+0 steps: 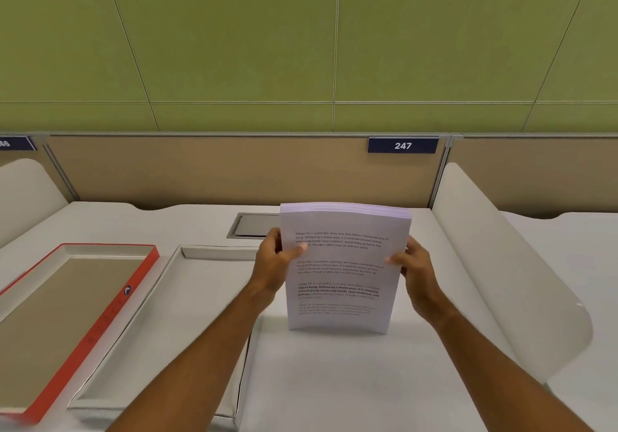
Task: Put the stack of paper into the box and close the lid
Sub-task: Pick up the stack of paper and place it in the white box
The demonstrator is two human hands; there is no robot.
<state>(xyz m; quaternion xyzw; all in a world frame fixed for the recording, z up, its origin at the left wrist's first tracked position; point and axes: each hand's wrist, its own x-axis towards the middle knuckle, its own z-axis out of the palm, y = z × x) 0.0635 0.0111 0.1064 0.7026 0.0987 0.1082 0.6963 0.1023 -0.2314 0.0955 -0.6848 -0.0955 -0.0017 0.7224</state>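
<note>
A thick stack of printed white paper (341,271) stands upright on its lower edge on the white desk, right of centre. My left hand (276,262) grips its left edge and my right hand (413,264) grips its right edge, thumbs on the front sheet. To the left lies the open white box (187,298), shallow and empty inside, partly crossed by my left forearm. Further left lies the lid (110,311), upside down, with a red rim and a brown inside.
A white desk (351,381) is bounded by curved white dividers (501,264) on the right and far left. A beige back panel carries a "247" sign (402,145). A grey cable hatch (254,226) sits behind the paper.
</note>
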